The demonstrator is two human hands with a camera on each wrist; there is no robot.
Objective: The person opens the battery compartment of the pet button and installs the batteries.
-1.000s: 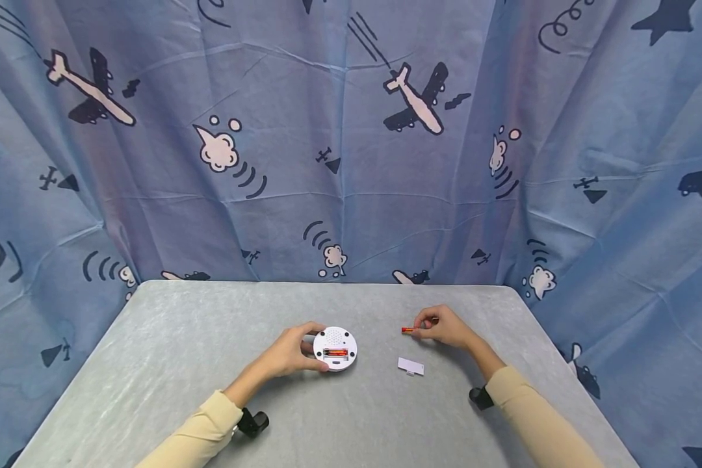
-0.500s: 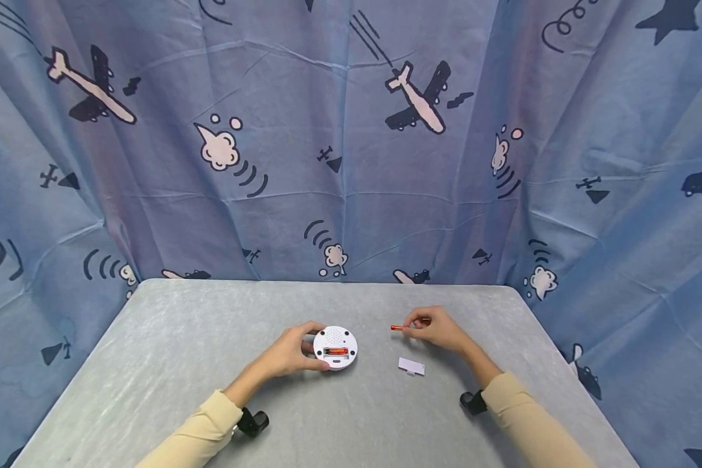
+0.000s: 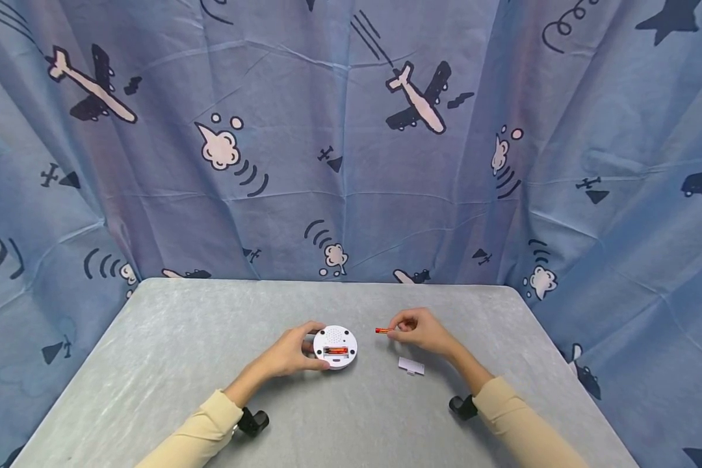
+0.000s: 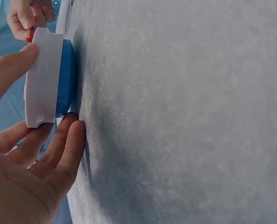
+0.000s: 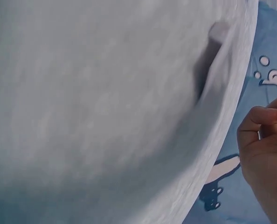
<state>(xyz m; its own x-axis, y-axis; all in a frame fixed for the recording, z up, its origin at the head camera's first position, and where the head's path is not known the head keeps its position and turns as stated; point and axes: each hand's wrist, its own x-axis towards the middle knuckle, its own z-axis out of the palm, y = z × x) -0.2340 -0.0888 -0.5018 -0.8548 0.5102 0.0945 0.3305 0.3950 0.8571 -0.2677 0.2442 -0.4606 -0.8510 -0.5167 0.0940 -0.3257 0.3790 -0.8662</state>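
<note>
My left hand (image 3: 289,353) grips the left edge of a round white device (image 3: 335,336), thumb at the front and fingers behind. Its perforated face is up, and one red battery (image 3: 336,351) lies in the open battery compartment. In the left wrist view the device (image 4: 45,79) shows a white body over a blue part, close to the tabletop. My right hand (image 3: 424,330) pinches a second red battery (image 3: 382,331) above the table, right of the device and apart from it. In the right wrist view the right hand (image 5: 269,144) appears with curled fingers.
A small white battery cover (image 3: 411,366) with a tab lies on the grey table (image 3: 257,305), below the right hand. A blue curtain (image 3: 281,130) printed with airplanes hangs behind the table's far edge. Dark wrist cameras sit on both arms.
The right hand has moved left with the battery, closer to the device. My left hand and the device have stayed in place, and so has the cover.
</note>
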